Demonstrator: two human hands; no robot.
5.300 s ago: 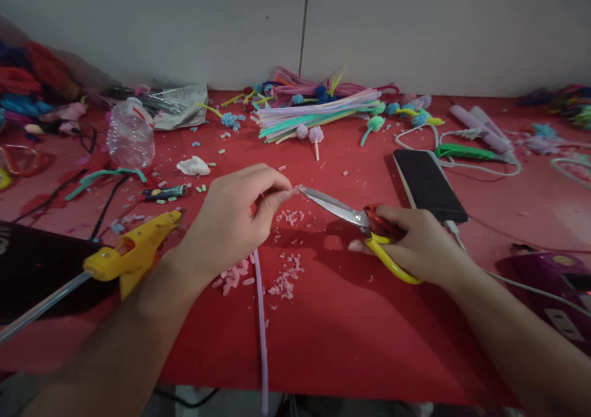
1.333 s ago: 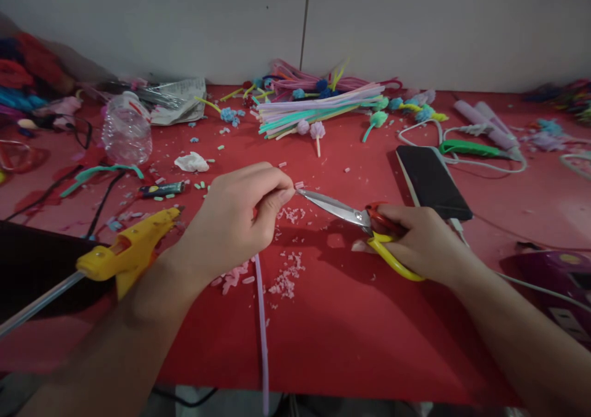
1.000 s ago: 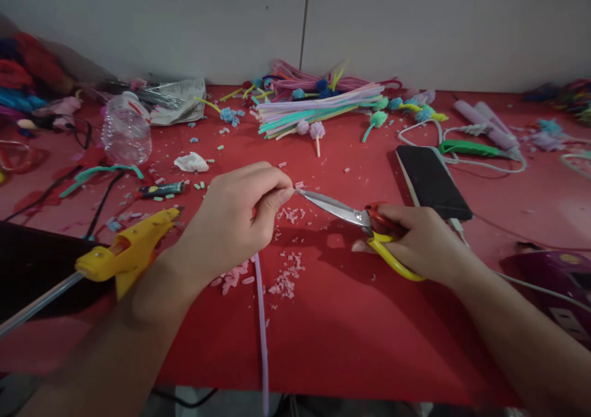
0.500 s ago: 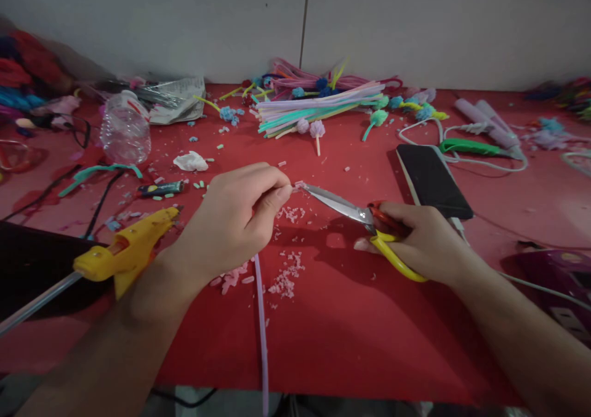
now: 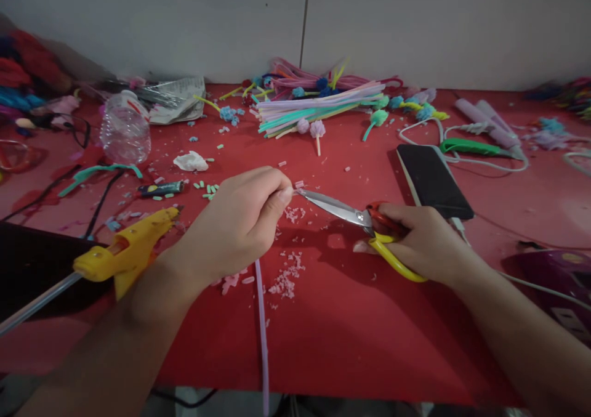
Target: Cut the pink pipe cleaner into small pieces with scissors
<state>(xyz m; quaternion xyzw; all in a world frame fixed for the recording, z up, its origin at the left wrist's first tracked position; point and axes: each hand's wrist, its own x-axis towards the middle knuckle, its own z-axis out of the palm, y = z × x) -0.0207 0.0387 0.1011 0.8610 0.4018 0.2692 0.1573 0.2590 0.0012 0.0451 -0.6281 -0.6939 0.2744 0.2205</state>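
Observation:
My left hand (image 5: 249, 210) is closed in a pinch, thumb against the fingers, on a long lilac pipe cleaner (image 5: 261, 318). The strand comes out below the palm and hangs past the table's near edge; only a tiny end shows at the fingertips. My right hand (image 5: 425, 241) grips scissors (image 5: 337, 207) with a yellow and a red handle. Their blades look closed or nearly so, and the tips point left, close to my left fingertips. Just beyond the tips lies a small pink piece (image 5: 299, 184). Pink clippings (image 5: 289, 275) are scattered below the blades.
A yellow glue gun (image 5: 129, 244) is by my left forearm, with a clear bottle (image 5: 125, 127) behind it. Bundled pipe cleaners (image 5: 318, 109) lie at the back. Right of centre are a phone (image 5: 434, 180) with cables and a green-handled tool (image 5: 473, 147).
My left hand has shifted slightly down. The scissor tips have moved a little left and down, and the small pink piece now shows apart from them.

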